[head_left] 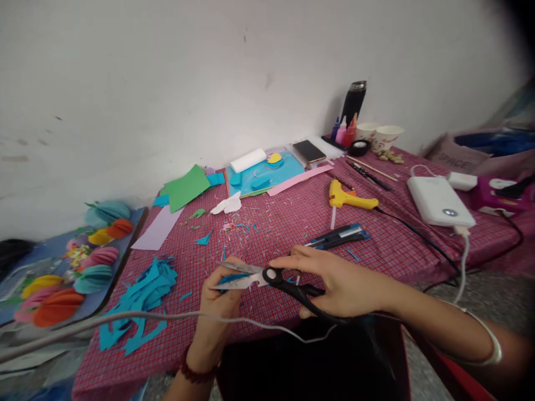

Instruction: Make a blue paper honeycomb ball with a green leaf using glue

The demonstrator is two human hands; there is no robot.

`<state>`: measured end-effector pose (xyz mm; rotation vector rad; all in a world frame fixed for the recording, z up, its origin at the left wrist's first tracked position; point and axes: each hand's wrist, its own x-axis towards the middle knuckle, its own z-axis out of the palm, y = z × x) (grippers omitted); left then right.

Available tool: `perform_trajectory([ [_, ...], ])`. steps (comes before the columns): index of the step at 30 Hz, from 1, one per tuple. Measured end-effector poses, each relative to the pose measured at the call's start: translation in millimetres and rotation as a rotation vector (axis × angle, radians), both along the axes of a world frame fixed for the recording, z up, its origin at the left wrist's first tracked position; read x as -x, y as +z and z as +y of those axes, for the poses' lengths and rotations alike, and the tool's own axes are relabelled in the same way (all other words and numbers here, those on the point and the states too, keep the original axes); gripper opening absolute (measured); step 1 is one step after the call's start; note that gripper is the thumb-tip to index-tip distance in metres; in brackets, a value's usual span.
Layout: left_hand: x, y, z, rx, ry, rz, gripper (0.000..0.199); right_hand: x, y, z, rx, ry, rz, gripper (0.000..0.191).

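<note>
Right grip (345,281)—1 scissors (271,274), left (217,312)—1 blue piece (231,278)

One head-worn camera (the sole view) looked forward and down from the person's side of the worktop (388,248), near enough that the hands (345,281) sat large in the lower middle, while the pale wall (188,83) beyond filled the upper part

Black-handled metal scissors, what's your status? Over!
Right hand gripping the scissors, blades open. Left hand holding small blue paper piece at blades. Long grey cable crossing in front of left wrist.
</note>
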<state>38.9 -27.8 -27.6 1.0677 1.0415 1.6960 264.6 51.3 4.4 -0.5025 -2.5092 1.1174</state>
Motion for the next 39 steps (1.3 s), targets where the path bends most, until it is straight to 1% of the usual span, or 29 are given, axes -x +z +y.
perform_trajectory([
  [2,-0.4,-1.1,-0.3,-0.008,-0.024,0.004,0.007,-0.2,1.2,-1.1,-0.018,-0.016,-0.010,0.067],
  [5,-2.0,-1.6,-1.6,0.003,-0.032,-0.003,0.006,0.0,1.5,-2.8,-0.074,-0.043,-0.022,0.068],
  [10,-5.0,-1.9,-5.2,0.011,-0.047,-0.004,0.008,-0.8,-0.9,-5.5,-0.136,-0.058,-0.038,0.065],
  [14,-7.3,-1.5,-6.4,0.028,-0.057,-0.017,0.007,-2.9,-3.8,-7.6,-0.134,-0.060,-0.026,0.066],
  [21,-13.3,-0.7,-5.4,0.042,-0.073,-0.105,0.009,-8.3,-6.0,-9.3,-0.136,-0.059,-0.017,0.063],
  [26,-14.3,-1.4,-6.5,0.072,-0.068,-0.088,0.008,-11.5,-4.8,-8.6,-0.148,-0.045,-0.059,0.064],
  [29,-15.4,-1.8,-6.5,0.106,-0.047,-0.096,0.011,-13.3,-4.9,-8.7,-0.159,-0.039,-0.054,0.064],
  [34,-20.8,-3.9,-5.4,0.131,-0.042,-0.182,0.011,-17.9,-7.3,-8.2,-0.172,-0.039,-0.048,0.065],
  [37,-23.5,-5.5,-5.2,0.182,-0.017,-0.255,0.017,-19.2,-11.6,-5.7,-0.138,-0.044,-0.004,0.060],
  [39,-24.5,-5.5,-5.2,0.226,0.000,-0.299,0.023,-18.3,-14.6,-3.2,-0.076,-0.036,0.051,0.053],
])
